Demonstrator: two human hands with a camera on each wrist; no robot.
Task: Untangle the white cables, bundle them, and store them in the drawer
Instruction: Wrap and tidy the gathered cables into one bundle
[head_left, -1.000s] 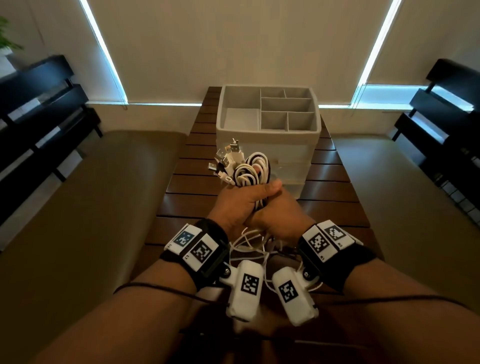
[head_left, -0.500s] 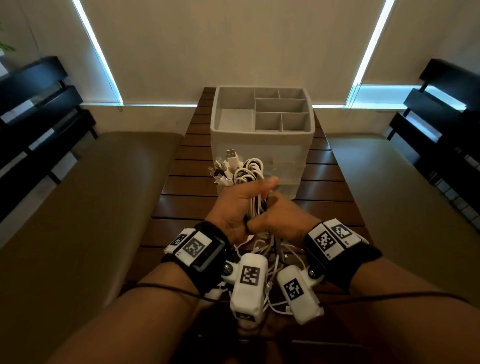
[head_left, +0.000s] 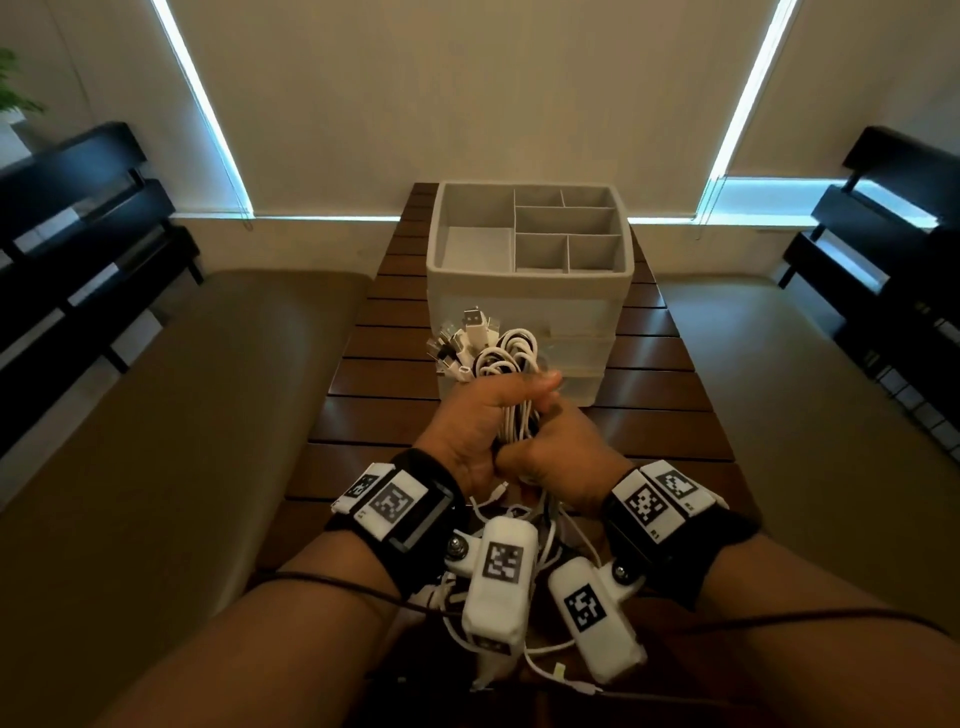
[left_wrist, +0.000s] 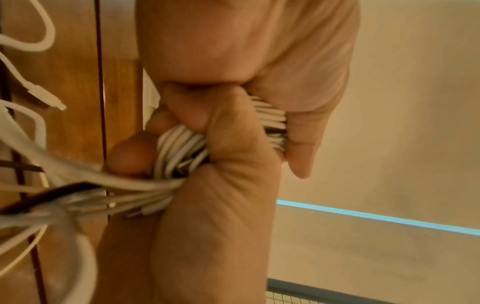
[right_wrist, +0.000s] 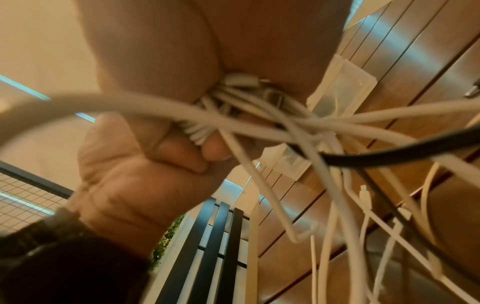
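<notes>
On the far left I see a dark slatted bench (head_left: 78, 244) against the wall, then a tan cushioned seat (head_left: 171, 415) running alongside the wooden slatted counter (head_left: 363, 374).

My left hand (head_left: 478, 426) is up over the near half of the counter, its grip closed tight: fingers and thumb wrapped around the white cables (head_left: 498, 353). The left wrist view shows the strands (left_wrist: 179, 148) squeezed between curled fingers (left_wrist: 233, 144) and palm, with loose ends trailing off to the side. Above the fist, the looped part of the bundle and a cluster of USB plugs (head_left: 467, 332) stick up, in front of the organizer.

My right hand (head_left: 556, 452) presses against the left one, just below and to its right, and its grip is also closed around the same cables; in the right wrist view the fingers (right_wrist: 182, 152) are curled over the strands (right_wrist: 233, 127), and slack lengths hang down toward the counter in a tangle. More loose cable sags between my two wrists.

Beyond the hands stands the white drawer organizer (head_left: 530, 306) on the counter, with open compartments on top and translucent drawer fronts (head_left: 582, 358) all pushed in. Further right come another tan seat (head_left: 779, 415) and a second dark bench (head_left: 883, 234).
</notes>
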